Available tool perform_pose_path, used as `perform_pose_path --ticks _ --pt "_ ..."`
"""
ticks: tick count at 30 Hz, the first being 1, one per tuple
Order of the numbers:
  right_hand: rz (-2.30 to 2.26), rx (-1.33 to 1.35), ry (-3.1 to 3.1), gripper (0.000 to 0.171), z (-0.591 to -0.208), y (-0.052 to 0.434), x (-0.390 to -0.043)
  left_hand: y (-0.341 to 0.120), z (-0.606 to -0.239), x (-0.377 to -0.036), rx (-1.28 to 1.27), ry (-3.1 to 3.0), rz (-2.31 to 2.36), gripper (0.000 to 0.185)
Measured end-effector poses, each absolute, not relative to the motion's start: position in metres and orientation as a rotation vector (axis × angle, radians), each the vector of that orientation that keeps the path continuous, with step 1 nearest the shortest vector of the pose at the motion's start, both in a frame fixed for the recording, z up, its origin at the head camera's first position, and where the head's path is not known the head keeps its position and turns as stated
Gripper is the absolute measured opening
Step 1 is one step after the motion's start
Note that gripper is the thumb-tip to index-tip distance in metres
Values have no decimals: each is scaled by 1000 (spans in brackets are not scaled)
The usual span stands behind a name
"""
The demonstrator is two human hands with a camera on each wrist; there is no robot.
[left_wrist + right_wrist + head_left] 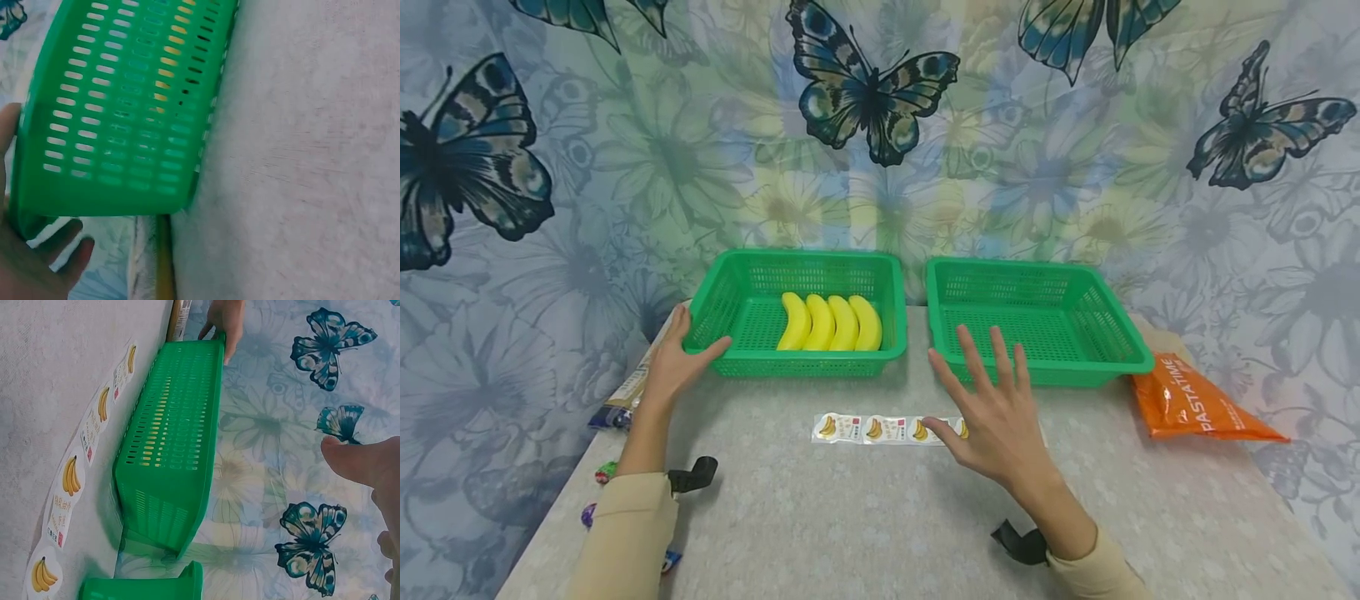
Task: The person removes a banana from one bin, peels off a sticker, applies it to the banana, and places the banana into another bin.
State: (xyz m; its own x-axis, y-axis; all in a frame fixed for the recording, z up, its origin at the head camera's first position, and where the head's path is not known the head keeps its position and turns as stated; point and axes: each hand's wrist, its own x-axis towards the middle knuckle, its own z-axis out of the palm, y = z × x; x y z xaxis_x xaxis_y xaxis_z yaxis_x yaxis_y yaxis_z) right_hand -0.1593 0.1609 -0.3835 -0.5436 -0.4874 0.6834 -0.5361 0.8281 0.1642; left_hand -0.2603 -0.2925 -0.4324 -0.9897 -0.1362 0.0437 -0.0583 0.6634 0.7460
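My left hand (676,360) holds the front left corner of the left green basket (808,365), its thumb over the front rim and its fingers around the left side. Inside that basket several yellow bananas (842,323) lie side by side toward the right. My right hand (1000,425) hovers with spread fingers in front of the right green basket (1045,371), holding nothing. A strip of banana stickers (880,428) lies flat on the table, its right end partly hidden by the right hand. In the right wrist view, the right thumb (356,459) stands apart from everything.
An orange pasta bag (1198,400) lies right of the right basket. Beyond the left forearm is another package (617,408), partly covered, and small wrapped items such as a green one (606,472) lie near the table's left edge. A butterfly-print cloth (880,192) hangs behind.
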Motion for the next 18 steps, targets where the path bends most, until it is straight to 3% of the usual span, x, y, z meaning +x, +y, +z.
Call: perform_pose_path --ticks 10,18 --pt "70 863 -2216 69 -371 149 -167 -299 -443 -262 154 -2694 -1256 100" --pt "267 1081 -2411 79 -342 138 -192 -298 -444 -264 152 -2673 -1268 98"
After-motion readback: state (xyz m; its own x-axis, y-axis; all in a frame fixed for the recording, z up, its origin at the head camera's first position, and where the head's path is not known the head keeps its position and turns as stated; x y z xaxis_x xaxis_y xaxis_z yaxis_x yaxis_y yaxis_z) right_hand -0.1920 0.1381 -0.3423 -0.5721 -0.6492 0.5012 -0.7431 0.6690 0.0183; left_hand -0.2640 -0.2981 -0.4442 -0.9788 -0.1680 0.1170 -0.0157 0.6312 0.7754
